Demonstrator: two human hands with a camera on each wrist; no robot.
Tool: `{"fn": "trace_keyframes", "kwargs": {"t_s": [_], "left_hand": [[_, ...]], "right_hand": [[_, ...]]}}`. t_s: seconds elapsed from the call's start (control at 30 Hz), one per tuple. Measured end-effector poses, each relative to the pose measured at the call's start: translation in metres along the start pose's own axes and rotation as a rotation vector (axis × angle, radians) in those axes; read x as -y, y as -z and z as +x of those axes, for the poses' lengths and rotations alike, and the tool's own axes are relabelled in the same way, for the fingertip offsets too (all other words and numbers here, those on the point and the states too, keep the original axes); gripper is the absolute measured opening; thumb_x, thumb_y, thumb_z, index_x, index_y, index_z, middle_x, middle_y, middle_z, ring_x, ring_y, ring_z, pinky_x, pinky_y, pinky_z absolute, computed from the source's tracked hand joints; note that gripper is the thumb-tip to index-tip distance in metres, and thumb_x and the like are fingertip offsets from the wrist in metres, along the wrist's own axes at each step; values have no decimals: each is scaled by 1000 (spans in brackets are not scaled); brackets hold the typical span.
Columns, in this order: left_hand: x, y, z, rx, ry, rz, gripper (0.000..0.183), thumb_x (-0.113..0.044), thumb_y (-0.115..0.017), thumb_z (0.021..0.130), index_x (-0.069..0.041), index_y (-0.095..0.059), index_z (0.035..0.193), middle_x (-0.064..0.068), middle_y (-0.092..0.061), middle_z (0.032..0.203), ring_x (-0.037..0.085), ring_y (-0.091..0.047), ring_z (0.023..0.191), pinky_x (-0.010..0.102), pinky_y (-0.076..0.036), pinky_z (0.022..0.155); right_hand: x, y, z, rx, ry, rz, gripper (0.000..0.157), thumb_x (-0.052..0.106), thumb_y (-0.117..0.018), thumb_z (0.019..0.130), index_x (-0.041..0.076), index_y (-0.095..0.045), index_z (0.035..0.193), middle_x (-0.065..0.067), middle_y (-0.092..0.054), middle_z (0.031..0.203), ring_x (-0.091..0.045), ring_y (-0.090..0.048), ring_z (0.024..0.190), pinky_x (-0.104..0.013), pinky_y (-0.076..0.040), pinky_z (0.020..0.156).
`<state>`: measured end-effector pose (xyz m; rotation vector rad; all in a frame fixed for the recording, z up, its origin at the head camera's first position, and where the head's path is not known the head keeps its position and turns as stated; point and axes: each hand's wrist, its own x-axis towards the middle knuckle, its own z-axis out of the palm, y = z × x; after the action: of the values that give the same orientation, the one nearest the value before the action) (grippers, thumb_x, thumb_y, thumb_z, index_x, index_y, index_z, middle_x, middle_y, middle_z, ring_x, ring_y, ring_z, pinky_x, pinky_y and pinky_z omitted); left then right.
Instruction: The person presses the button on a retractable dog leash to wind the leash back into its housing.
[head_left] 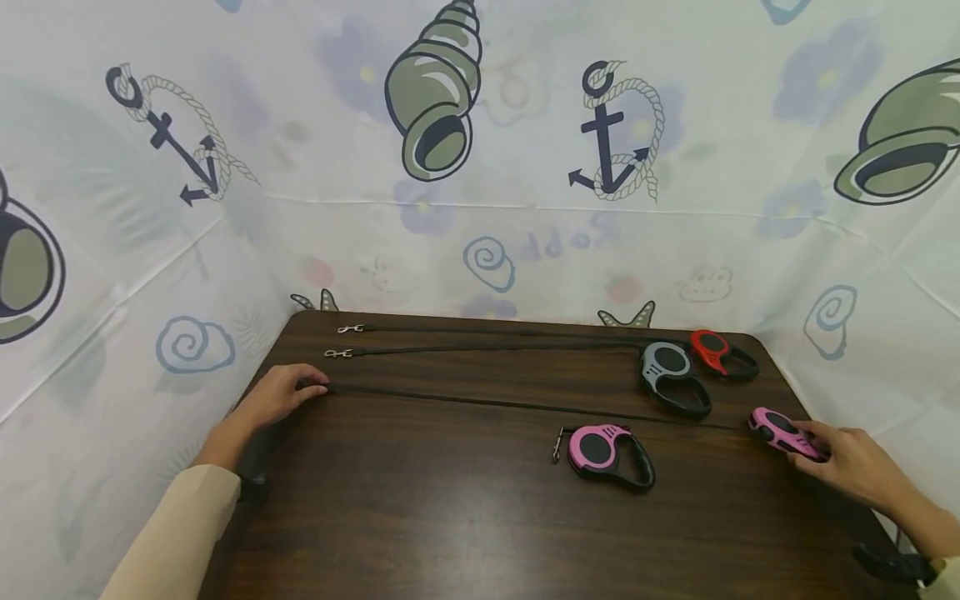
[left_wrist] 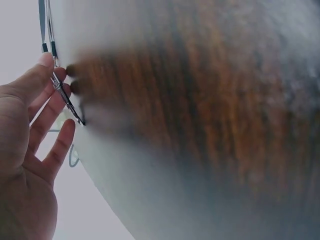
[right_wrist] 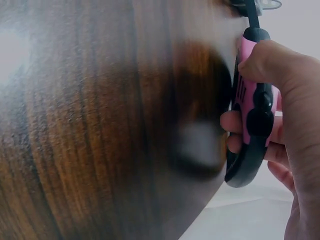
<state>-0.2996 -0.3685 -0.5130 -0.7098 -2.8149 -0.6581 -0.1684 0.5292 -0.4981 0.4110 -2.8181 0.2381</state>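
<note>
A pink and black retractable dog leash is in my right hand at the table's right side. In the right wrist view, the fingers curl round its casing. Its black cord runs out almost straight across the table to my left hand, near the left edge. The left wrist view has thumb and fingertips pinching the metal snap clip at the cord's end. In front of the cord lies a second pink leash, its clip close to the casing.
Farther back lie a grey leash and a red leash, their cords drawn out leftward to metal clips. The dark wooden table has a patterned cloth behind it and at both sides.
</note>
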Motion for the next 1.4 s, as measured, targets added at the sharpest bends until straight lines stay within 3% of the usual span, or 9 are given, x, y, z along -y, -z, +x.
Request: {"fn": "trace_keyframes", "kwargs": {"t_s": [0.23,0.37,0.5,0.63,0.87,0.97,1.2,1.4], "left_hand": [[1,2,0,-48,-30,20,10,-6,-83,90,-6,-80,100,8,-80,96,33,-76,92,53,-58,81],[-2,8,0,-60,-49,36,10,-5,-84,88,-6,-81,98,7,-81,92,30,-76,87,53,-57,79],[-7,15,1,-59,-45,39,9,-5,-84,88,-5,-81,97,9,-81,91,31,-77,85,52,-57,78],[-8,19,2,-54,-25,23,9,-3,-85,87,-4,-82,95,10,-81,90,25,-76,80,43,-59,72],[-6,22,-1,-64,10,-28,11,-3,-88,82,-3,-83,92,9,-80,85,7,-66,71,24,-53,64],[-3,23,-2,-60,30,-56,12,-3,-88,81,-3,-83,91,7,-80,84,3,-65,71,19,-51,63],[1,28,-4,-41,32,-108,15,2,-87,80,-4,-82,93,6,-80,85,-1,-65,73,15,-51,64],[6,31,-8,-34,92,-226,16,3,-85,82,-3,-82,96,7,-80,86,0,-68,72,16,-53,62]], "right_hand": [[3,5,2,55,-132,91,44,20,-86,85,-6,-72,119,-7,-63,79,-14,-44,66,-28,-32,57],[6,8,4,43,-195,151,42,22,-84,90,-6,-72,119,-9,-64,83,-9,-43,65,-27,-30,55],[11,14,3,7,-241,197,39,24,-81,94,-7,-73,117,-5,-59,76,-5,-41,61,-28,-31,51],[12,19,4,-8,-271,214,40,26,-79,96,-8,-72,116,-3,-58,73,-5,-41,59,-27,-33,51],[9,20,6,20,-335,285,45,30,-79,97,-10,-72,118,-6,-66,82,-4,-43,65,-27,-34,55],[8,22,5,22,-349,333,43,28,-78,98,-10,-73,117,1,-68,85,-4,-45,68,-26,-36,56],[4,28,5,19,-369,457,37,25,-75,101,-9,-72,118,30,-62,87,-4,-58,73,-27,-51,59],[0,34,8,3,-366,522,23,24,-72,102,6,-77,116,26,-68,89,-11,-59,76,-27,-50,61]]}}
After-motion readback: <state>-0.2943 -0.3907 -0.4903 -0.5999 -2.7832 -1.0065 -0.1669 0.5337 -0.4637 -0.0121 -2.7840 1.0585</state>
